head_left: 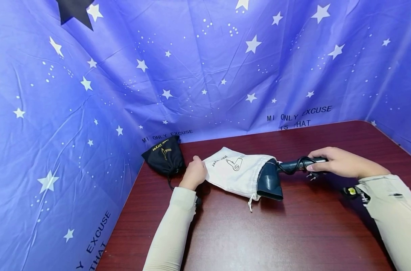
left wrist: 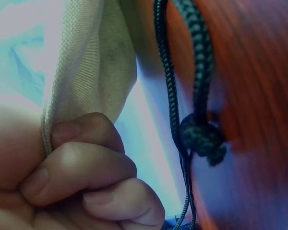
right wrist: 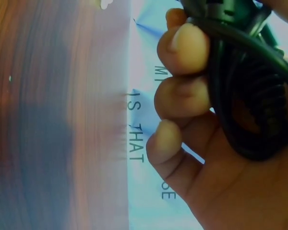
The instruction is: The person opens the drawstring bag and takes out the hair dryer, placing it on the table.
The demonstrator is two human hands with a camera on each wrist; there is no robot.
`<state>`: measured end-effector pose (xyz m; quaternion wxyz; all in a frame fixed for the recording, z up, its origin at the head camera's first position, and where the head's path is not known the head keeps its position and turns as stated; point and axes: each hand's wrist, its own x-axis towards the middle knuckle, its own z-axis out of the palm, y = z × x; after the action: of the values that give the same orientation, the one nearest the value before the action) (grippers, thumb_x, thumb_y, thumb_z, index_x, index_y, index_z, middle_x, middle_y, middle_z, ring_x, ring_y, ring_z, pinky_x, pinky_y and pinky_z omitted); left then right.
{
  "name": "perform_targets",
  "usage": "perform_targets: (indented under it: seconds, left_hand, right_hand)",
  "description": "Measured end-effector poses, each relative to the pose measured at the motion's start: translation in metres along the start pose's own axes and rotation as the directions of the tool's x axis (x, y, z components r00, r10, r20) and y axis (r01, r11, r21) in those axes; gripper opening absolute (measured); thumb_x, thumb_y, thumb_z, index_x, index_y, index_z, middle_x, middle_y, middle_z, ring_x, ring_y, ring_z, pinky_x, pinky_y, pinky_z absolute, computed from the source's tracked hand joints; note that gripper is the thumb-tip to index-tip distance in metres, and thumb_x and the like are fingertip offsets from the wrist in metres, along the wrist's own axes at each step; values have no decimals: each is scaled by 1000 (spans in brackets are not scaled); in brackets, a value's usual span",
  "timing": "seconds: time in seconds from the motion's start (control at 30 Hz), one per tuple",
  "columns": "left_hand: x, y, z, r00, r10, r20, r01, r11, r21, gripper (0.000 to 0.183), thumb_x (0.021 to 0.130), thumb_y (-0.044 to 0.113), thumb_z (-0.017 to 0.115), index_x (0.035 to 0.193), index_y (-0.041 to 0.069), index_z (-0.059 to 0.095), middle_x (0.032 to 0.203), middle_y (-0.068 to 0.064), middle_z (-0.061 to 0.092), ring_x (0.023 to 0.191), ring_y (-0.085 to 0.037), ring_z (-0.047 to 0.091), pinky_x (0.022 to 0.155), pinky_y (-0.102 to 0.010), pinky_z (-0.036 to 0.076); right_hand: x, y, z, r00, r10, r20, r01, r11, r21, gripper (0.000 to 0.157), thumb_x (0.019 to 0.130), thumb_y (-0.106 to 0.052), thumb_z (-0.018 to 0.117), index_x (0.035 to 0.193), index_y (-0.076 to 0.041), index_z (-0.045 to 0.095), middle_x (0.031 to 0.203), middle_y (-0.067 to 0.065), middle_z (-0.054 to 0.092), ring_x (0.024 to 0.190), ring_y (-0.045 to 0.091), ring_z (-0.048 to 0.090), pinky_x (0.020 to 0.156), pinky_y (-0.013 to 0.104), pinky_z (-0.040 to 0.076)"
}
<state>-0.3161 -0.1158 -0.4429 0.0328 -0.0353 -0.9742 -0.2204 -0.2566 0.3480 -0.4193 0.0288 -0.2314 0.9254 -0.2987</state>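
Observation:
In the head view a white cloth drawstring bag (head_left: 222,171), printed with a hair dryer drawing, covers part of a dark blue hair dryer (head_left: 270,182). The dryer's nozzle end and handle stick out of the bag's mouth on the right. My left hand (head_left: 194,173) pinches the bag's closed left end; the left wrist view shows curled fingers (left wrist: 86,167) on the cloth. My right hand (head_left: 337,162) grips the end of the handle, where the black power cord (right wrist: 249,148) is wound. What lies inside the bag is hidden.
A black drawstring bag (head_left: 164,155) with yellow print lies at the table's back left, just beyond my left hand; its black cord (left wrist: 201,62) hangs close by. The dark red wooden table (head_left: 259,233) ends against a blue star-printed curtain (head_left: 205,67).

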Motion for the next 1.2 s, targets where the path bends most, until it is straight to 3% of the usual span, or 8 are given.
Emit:
perform_targets:
  seconds: [0.2,0.67,0.97,1.2]
  left_hand:
    - [-1,-2,0,999,-26,-22,27,999,25,46,109,18,42,140,-16,40,108,-31,70,97,-43,71,88,-53,57]
    - [-2,-2,-3,999,-33,6,33,999,0,44,110,22,43,139,-12,43,115,-31,69,103,-43,70,92,-54,55]
    - [-1,-3,-3,1000,-30,-8,30,999,17,38,109,23,46,130,-8,48,114,-30,70,100,-43,70,90,-55,55]
    - [-1,-4,-2,1000,-27,-13,27,999,30,36,109,25,48,128,-6,49,114,-30,70,100,-44,70,89,-55,55]
  right_hand:
    - [-2,2,-2,1000,2,-12,-2,1000,1,8,96,-24,72,97,-32,72,79,-12,66,75,5,57,68,25,41]
    - [-5,12,-5,999,32,-35,-32,999,-14,6,97,-30,72,99,-25,74,79,-10,65,76,4,54,68,25,39]
    - [-8,18,-8,996,23,-81,-27,999,-43,5,95,-26,74,92,-29,73,77,-11,63,75,3,52,68,25,38]
    - [-10,23,-8,994,18,-109,-23,999,-48,4,95,-24,73,92,-27,72,74,-12,63,70,3,54,64,25,42]
